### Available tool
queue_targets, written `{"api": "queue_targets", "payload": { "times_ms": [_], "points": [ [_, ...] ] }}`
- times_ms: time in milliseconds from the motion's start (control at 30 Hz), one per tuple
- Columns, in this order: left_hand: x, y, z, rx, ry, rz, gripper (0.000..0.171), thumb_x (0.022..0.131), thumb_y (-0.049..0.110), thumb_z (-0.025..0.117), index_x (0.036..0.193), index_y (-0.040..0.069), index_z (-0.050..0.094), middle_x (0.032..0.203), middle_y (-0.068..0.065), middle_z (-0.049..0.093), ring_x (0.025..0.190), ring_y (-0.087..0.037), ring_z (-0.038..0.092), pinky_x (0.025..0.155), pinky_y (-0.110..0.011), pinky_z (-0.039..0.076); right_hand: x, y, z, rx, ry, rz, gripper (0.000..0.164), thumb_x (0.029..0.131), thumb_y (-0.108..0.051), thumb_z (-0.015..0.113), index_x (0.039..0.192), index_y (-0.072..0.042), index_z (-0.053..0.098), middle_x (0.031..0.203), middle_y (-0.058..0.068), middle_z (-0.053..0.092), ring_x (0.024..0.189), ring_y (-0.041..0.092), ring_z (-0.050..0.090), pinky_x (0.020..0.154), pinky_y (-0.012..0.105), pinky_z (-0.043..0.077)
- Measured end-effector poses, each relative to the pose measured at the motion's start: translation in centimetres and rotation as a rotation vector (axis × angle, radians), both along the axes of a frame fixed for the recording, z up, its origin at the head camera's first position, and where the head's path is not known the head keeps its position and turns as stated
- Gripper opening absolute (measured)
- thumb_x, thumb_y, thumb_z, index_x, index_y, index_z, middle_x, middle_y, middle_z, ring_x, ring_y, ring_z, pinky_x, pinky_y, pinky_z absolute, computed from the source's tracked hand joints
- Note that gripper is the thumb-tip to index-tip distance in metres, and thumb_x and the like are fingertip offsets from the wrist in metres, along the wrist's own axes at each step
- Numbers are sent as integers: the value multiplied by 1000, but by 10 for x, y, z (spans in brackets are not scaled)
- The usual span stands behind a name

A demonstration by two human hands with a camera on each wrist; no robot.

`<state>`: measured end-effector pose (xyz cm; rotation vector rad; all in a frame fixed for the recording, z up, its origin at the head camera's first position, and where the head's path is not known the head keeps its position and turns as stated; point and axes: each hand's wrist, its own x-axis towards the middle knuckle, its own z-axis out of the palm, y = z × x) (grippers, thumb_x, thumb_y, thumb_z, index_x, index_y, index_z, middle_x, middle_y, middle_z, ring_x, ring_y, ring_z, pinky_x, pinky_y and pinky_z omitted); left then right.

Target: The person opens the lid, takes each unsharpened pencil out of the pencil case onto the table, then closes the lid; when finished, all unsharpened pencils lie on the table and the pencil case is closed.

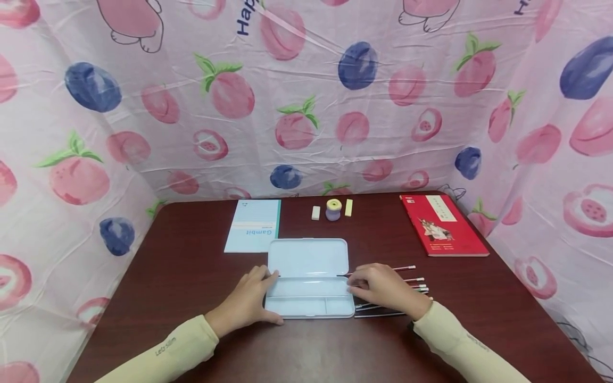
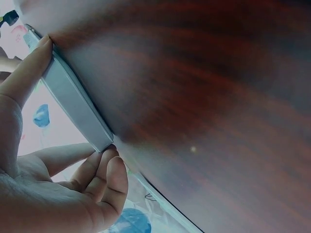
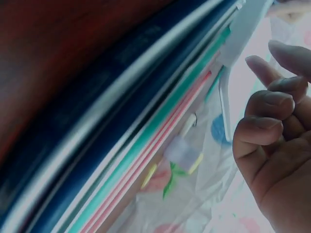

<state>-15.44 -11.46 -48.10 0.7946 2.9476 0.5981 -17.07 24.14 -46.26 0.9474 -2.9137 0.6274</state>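
A pale blue pencil case (image 1: 306, 287) lies with its lid (image 1: 308, 257) folded back, showing compartments with nothing in them. My left hand (image 1: 244, 300) holds the case's left end, thumb at the front corner and fingers toward the hinge. The left wrist view shows that thumb and the fingertips against opposite ends of the case's side wall (image 2: 80, 104). My right hand (image 1: 383, 287) is over the case's right end, its fingers loosely bent and nothing seen between them. Several pencils (image 1: 380, 315) lie under and beside it; the right wrist view shows red, green and dark pencils (image 3: 160, 121) close up.
Behind the case lie a white and blue notebook (image 1: 251, 231), a white eraser (image 1: 316, 213), a purple and yellow sharpener-like item (image 1: 333, 213) and a small yellow stick (image 1: 348, 207). A red book (image 1: 460, 236) is at the back right. Patterned curtain (image 1: 297, 80) surrounds the table.
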Motion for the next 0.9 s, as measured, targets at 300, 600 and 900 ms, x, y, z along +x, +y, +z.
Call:
{"api": "queue_targets", "payload": {
  "times_ms": [300,600,900],
  "points": [
    [0,0,1,6,-12,3,111,64,51,101,150,-3,58,117,-9,59,100,-15,45,87,-36,43,-13,-17,-5,36,-52,34,18,86,-21,90,102,-13,86,67,-12,62,58,0,45,57,20,45],
    [2,0,2,5,-6,0,111,64,51,101,150,-3,58,116,-9,59,99,-15,44,86,-35,42,-24,-22,-8,30,-141,10,15,84,-23,92,96,-17,86,89,-4,80,66,1,55,65,20,53],
    [1,-1,2,6,0,2,111,64,52,101,150,-3,58,118,-9,59,100,-15,45,86,-35,42,-21,-27,-9,79,-27,30,8,85,-14,88,91,-18,85,84,-7,77,67,1,52,64,20,50]
  ]
}}
